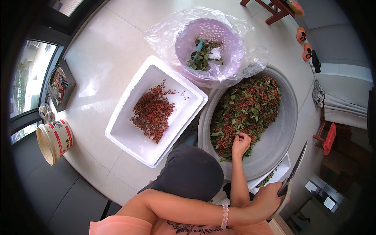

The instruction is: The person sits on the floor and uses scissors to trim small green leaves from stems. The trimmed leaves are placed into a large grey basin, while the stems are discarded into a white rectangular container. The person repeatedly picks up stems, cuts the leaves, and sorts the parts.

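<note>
Scissors with dark, upward-pointing blades are gripped in my left hand, whose arm crosses over the right forearm. My right hand has its fingers curled at the lower edge of a heap of red berry sprigs with green leaves. It cannot be made out whether anything is pinched there. The heap lies in a large grey round tub. To its left, a white foam box holds a pile of red berry clusters.
A purple basket lined with clear plastic holds leaves. A smaller white container sits partly under the tub. My knee is between box and tub. At left stand a bucket and hexagonal container; red stools and shoes are at right.
</note>
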A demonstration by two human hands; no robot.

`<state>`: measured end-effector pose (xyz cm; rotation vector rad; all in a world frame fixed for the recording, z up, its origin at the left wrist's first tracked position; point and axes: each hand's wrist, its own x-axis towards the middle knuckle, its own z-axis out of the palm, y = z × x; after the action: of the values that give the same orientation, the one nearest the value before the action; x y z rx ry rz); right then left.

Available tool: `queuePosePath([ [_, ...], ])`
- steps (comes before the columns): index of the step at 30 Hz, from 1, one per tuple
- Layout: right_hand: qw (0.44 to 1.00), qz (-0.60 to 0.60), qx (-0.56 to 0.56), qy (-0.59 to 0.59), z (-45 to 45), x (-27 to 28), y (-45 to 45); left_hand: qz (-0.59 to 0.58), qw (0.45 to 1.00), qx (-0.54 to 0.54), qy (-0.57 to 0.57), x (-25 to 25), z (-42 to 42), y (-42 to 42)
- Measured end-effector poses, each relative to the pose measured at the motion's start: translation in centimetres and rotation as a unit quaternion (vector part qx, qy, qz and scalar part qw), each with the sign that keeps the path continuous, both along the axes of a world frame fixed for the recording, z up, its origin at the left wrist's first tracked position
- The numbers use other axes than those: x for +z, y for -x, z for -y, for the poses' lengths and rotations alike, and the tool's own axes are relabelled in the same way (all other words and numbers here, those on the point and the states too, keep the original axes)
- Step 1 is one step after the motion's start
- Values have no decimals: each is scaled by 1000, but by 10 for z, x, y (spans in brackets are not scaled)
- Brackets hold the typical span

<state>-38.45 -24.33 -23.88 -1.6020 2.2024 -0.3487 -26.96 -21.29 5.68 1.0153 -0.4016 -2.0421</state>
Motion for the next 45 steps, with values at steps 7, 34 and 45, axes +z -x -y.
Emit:
queuePosePath([
  [7,996,10,-45,71,2,-5,13,-33,999,-30,-6,3,8,-12],
  [34,718,690,-79,37,-42,261,78,171,946,-188,200,-16,24,-25],
  [45,699,706,-73,92,-24,266,84,25,950,-289,116,5,-13,-10],
])
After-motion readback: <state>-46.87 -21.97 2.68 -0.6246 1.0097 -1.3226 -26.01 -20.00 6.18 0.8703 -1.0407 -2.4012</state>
